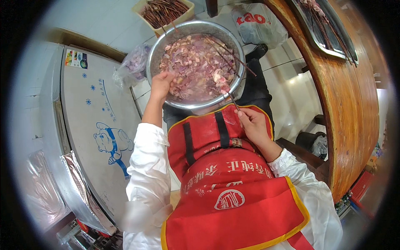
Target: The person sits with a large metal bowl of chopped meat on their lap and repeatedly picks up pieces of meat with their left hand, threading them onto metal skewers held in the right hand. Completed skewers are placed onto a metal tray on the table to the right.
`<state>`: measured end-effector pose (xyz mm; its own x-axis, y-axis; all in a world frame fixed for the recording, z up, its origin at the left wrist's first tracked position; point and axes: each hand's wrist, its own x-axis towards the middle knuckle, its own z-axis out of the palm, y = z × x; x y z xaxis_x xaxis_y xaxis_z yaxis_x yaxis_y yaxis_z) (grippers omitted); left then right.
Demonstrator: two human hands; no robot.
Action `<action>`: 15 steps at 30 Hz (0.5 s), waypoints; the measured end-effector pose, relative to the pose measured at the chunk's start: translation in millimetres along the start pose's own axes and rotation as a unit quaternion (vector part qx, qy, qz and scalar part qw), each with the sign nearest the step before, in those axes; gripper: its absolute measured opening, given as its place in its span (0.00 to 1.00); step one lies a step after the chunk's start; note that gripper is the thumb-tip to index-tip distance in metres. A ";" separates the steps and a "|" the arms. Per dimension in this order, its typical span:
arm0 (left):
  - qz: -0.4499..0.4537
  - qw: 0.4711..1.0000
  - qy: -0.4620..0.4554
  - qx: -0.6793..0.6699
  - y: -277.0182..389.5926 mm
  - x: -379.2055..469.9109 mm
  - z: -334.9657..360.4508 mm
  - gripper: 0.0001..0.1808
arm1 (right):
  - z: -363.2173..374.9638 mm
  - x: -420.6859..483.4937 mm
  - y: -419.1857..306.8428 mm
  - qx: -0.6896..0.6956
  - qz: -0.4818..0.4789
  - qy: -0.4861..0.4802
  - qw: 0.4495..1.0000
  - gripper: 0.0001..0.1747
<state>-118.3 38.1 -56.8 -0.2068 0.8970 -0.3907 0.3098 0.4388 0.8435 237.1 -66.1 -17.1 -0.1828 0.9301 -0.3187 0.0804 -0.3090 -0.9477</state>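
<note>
A large metal basin [195, 105] of raw, chopped meat [193, 62] mixed with purplish pieces sits in front of me, above my lap. My right hand [254, 125] grips the lower end of a thin dark skewer [232, 100]. Chunks of pinkish meat [220, 82] are threaded on its upper part, over the basin's near right side. At the left side of the basin, my left hand [163, 83] has its fingertips bent in at the meat; whether they pinch a piece is unclear. Two more skewers [239, 60] lean on the basin's right side, their far ends in the meat.
A cream tub [189, 14] of skewers stands behind the basin. Plastic bags flank it: one with purplish contents [136, 62], one with red lettering [261, 26]. A white chest appliance [93, 125] borders the left. On the right, a wooden table [347, 109] bears a metal tray [337, 47] with meat skewers.
</note>
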 end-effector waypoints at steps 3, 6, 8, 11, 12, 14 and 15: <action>-0.047 0.940 -0.048 -0.333 12.5 -13.1 2.6 0.16 | 0.8 -2.7 -3.7 -0.043 -0.008 -0.010 0.999 0.13; 0.024 0.899 -0.040 -0.435 19.9 -27.3 14.9 0.16 | 2.9 -8.2 -7.4 -0.090 -0.069 -0.036 0.993 0.12; 0.052 0.883 -0.019 -0.466 22.7 -34.3 21.3 0.16 | 5.5 -11.5 -9.2 -0.105 -0.119 -0.055 0.986 0.12; 0.040 0.850 0.001 -0.525 25.0 -41.5 26.0 0.16 | 7.1 -14.9 -11.3 -0.122 -0.150 -0.081 0.978 0.11; 0.037 0.843 -0.003 -0.537 25.5 -43.5 27.1 0.15 | 6.2 -15.7 -12.1 -0.133 -0.134 -0.093 0.977 0.11; 0.033 0.830 -0.002 -0.557 25.9 -47.1 30.6 0.15 | 4.8 -16.7 -13.5 -0.149 -0.121 -0.105 0.976 0.11; 0.030 0.824 0.002 -0.566 25.9 -48.2 33.4 0.14 | 4.4 -17.0 -14.2 -0.153 -0.124 -0.104 0.975 0.11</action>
<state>-69.3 8.0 -28.4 -0.2264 0.9144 -0.3356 -0.7439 0.0601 0.6656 234.8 -78.3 1.7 -0.4267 0.8979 -0.1078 0.2907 0.0233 -0.9565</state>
